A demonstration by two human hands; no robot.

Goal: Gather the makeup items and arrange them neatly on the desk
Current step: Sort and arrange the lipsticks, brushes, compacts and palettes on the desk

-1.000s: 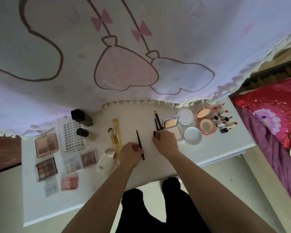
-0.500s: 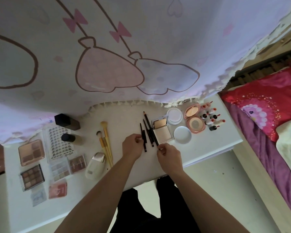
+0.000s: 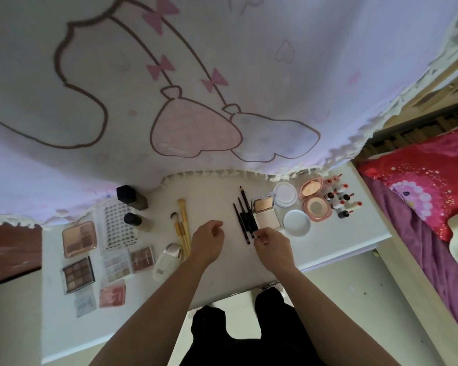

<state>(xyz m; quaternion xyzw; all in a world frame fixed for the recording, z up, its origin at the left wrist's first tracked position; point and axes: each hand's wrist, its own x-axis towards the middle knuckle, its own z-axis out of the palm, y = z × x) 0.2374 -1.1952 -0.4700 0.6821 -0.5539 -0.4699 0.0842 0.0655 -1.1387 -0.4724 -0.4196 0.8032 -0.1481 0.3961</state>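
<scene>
On the white desk [image 3: 354,233] several black makeup pencils [image 3: 245,215] lie side by side, just left of an open powder compact [image 3: 265,211]. My right hand [image 3: 271,243] is at their near ends, and its fingertips pinch the tip of one pencil. My left hand [image 3: 208,240] hovers just left of the pencils, fingers loosely curled and holding nothing. Yellow-handled brushes [image 3: 183,225] lie left of that hand.
Right of the compact are two white round lids [image 3: 296,222], a pink open compact [image 3: 313,199] and several lipsticks [image 3: 340,199]. At left lie eyeshadow palettes [image 3: 79,235], a nail sheet [image 3: 118,225], dark bottles [image 3: 131,197] and a white device [image 3: 168,261]. A curtain [image 3: 196,75] hangs over the desk's back; a bed [image 3: 434,207] is at right.
My left hand set its black pencil down beside the others and drew back empty. My right hand slid from the compact to the pencils' near ends.
</scene>
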